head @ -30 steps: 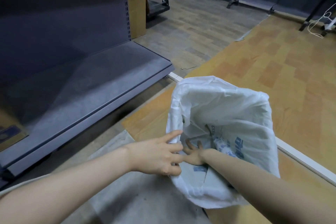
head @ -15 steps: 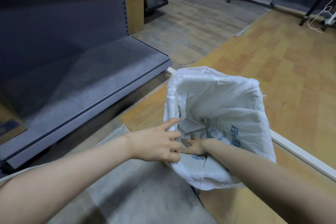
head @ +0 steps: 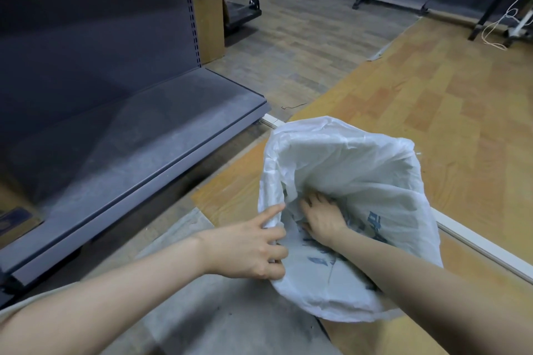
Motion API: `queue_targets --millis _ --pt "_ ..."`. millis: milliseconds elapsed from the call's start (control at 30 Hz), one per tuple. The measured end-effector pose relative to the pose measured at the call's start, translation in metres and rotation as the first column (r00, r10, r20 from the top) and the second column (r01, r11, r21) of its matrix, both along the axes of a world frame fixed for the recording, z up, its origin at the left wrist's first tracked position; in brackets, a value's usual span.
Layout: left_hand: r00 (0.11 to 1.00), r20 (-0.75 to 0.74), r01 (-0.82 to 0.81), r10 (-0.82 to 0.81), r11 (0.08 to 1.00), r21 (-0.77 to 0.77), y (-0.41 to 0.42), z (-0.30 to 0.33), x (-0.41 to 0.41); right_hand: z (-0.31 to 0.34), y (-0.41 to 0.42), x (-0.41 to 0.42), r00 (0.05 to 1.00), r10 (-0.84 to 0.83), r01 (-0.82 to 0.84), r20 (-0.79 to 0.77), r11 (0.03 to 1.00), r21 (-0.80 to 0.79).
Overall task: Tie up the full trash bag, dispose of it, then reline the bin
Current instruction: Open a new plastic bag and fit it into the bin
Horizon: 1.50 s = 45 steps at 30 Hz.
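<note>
While held open, white bag (head: pixel 360 170) around right hand (head: pixel 321 217).

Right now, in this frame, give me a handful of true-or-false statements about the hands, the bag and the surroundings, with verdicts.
1. The left hand grips the near-left edge of the white plastic bag. True.
2. The right hand is outside the bag, resting on the floor. False: it reaches down inside the open bag, palm down.
3. The bag's mouth is already tied shut. False: it gapes wide open, with no knot visible.
4. A cardboard box stands on the floor at the far end of the grey shelf unit. True.
5. The floor under the bag is all grey carpet. False: the floor by the bag is orange-brown wood-pattern.
</note>
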<state>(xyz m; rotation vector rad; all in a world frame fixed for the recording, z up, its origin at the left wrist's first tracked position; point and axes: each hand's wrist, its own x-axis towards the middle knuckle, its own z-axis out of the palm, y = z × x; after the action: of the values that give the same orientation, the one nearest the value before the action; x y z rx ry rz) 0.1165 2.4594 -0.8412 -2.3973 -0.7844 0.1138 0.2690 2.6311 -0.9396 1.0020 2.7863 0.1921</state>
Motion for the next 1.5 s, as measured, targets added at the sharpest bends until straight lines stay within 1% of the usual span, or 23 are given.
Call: queue_targets --millis 33,67,100,167,233,333,400,467,533,600,633,700,767,833,867,967,1033,1233,1300,1400,1433,1467,1500 --pt "1.0 0.011 0.001 -0.001 1.0 0.002 -0.001 -0.001 0.0 -0.001 0.001 -0.003 0.999 0.001 0.0 -0.054 1.0 0.027" --pt "1.0 0.022 0.002 -0.002 1.0 0.003 -0.001 -0.002 -0.001 -0.006 0.003 -0.006 0.998 -0.018 0.017 -0.064 1.0 -0.017" --pt "0.999 0.033 0.001 -0.001 1.0 0.003 -0.001 -0.003 -0.001 -0.009 0.003 -0.009 0.998 -0.035 0.031 -0.052 0.996 -0.082" --pt "0.999 0.045 -0.003 0.003 1.0 0.001 -0.002 -0.004 -0.002 -0.022 0.005 -0.014 0.998 -0.044 0.05 0.04 0.983 -0.178" --pt "0.999 0.051 -0.006 0.006 1.0 -0.001 -0.004 -0.008 -0.002 -0.033 0.011 -0.021 0.994 -0.059 0.075 0.092 0.981 -0.181" --pt "0.997 0.074 -0.016 0.017 1.0 -0.007 -0.007 -0.011 -0.001 -0.039 0.025 -0.03 0.986 -0.126 0.147 0.111 0.968 -0.204" --pt "0.995 0.092 -0.034 0.034 0.999 -0.001 -0.004 -0.011 -0.002 -0.037 0.03 -0.032 0.978 -0.113 0.144 0.173 0.973 -0.179" --pt "0.993 0.103 -0.052 0.051 0.999 0.008 -0.003 -0.009 -0.004 -0.032 0.029 -0.033 0.976 -0.103 0.13 0.19 0.982 -0.139" --pt "0.993 0.097 -0.064 0.061 0.998 0.02 -0.003 -0.009 -0.007 -0.03 0.026 -0.038 0.985 -0.115 0.131 0.13 0.984 -0.12" --pt "0.994 0.092 -0.062 0.06 0.998 0.019 -0.004 -0.01 -0.008 -0.031 0.024 -0.041 0.995 -0.095 0.095 -0.015 0.995 -0.006" --pt "0.995 0.087 -0.056 0.055 0.998 0.015 -0.005 -0.01 -0.007 -0.031 0.023 -0.042 0.993 -0.106 0.107 -0.045 0.994 0.01" --pt "0.996 0.072 -0.049 0.048 0.999 0.006 -0.004 -0.009 -0.007 -0.021 0.016 -0.042 0.982 -0.185 0.185 -0.046 0.983 0.001" --pt "0.996 0.067 -0.054 0.054 0.999 0.004 -0.004 -0.007 -0.007 -0.013 0.014 -0.044 0.943 -0.33 0.328 -0.035 0.943 -0.045" --pt "0.996 0.055 -0.064 0.064 0.998 0.0 -0.005 -0.006 -0.01 -0.012 0.018 -0.044 0.893 -0.447 0.448 0.038 0.883 -0.137" --pt "0.997 0.046 -0.07 0.07 0.998 -0.005 -0.006 -0.006 -0.011 -0.011 0.02 -0.044 0.874 -0.478 0.486 0.09 0.855 -0.181" --pt "0.995 0.032 -0.092 0.092 0.996 -0.014 -0.008 -0.006 -0.016 -0.016 0.029 -0.044 0.898 -0.403 0.438 0.175 0.853 -0.285" --pt "0.993 0.037 -0.112 0.112 0.994 -0.004 -0.007 -0.005 -0.016 -0.021 0.036 -0.045 0.914 -0.372 0.406 0.164 0.864 -0.299" --pt "0.993 0.057 -0.103 0.103 0.995 -0.001 -0.01 -0.009 -0.015 -0.029 0.025 -0.057 0.897 -0.433 0.442 0.088 0.885 -0.146" --pt "0.994 0.054 -0.099 0.098 0.995 0.013 -0.01 -0.011 -0.014 -0.033 0.009 -0.068 0.907 -0.42 0.419 -0.025 0.907 -0.052" --pt "0.996 0.036 -0.085 0.085 0.996 0.012 -0.007 -0.009 -0.011 -0.037 -0.012 -0.069 0.946 -0.324 0.322 0.005 0.941 -0.104" --pt "0.996 0.037 -0.078 0.078 0.997 0.004 -0.006 -0.007 -0.011 -0.035 -0.014 -0.068 0.96 -0.281 0.278 -0.008 0.951 -0.136" --pt "0.997 0.037 -0.071 0.071 0.997 0.0 -0.005 -0.006 -0.011 -0.042 -0.011 -0.067 0.967 -0.245 0.235 -0.071 0.964 -0.123" --pt "0.997 0.038 -0.066 0.066 0.998 -0.004 -0.005 -0.006 -0.012 -0.045 -0.008 -0.062 0.975 -0.215 0.205 -0.059 0.969 -0.14"
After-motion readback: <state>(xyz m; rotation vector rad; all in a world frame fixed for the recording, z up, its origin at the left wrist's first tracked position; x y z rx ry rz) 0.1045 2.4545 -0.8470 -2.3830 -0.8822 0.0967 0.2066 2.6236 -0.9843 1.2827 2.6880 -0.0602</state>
